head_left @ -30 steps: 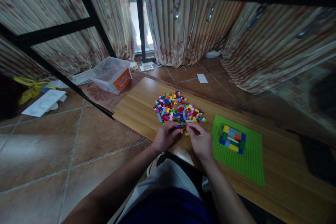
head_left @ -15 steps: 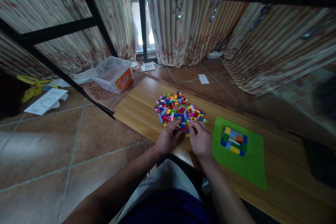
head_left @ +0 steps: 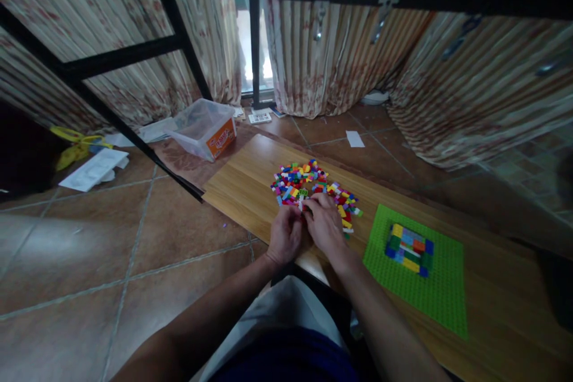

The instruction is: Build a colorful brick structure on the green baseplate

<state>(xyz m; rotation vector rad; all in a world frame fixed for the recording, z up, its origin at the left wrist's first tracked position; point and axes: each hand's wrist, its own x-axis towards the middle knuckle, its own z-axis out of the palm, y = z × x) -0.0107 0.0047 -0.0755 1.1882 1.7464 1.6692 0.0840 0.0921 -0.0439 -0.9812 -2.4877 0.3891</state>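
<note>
A heap of small multicoloured building bricks (head_left: 298, 176) lies on the wooden table (head_left: 244, 167). At its near edge my left hand (head_left: 285, 234) is closed, thumb and fingers drawn together. My right hand (head_left: 325, 224) comes in from the right over the front of the heap, its fingertips bent down close to the left hand's fingers. Whatever either hand pinches is too small and covered to make out. To the right lies a green baseplate (head_left: 418, 298), on which stands a low rectangular build of coloured bricks (head_left: 409, 249) with a blue, yellow and green border.
A clear plastic box (head_left: 197, 125) with an orange label stands beyond the table's left end. White packaging (head_left: 94, 170) and a yellow object (head_left: 74, 146) lie on the tiled floor. A black metal frame (head_left: 255, 42) crosses in front of striped curtains (head_left: 308, 59).
My right hand has moved left and slightly up over the bricks, close against the left hand. More bricks show at the heap's right side. The whole view has shifted a little.
</note>
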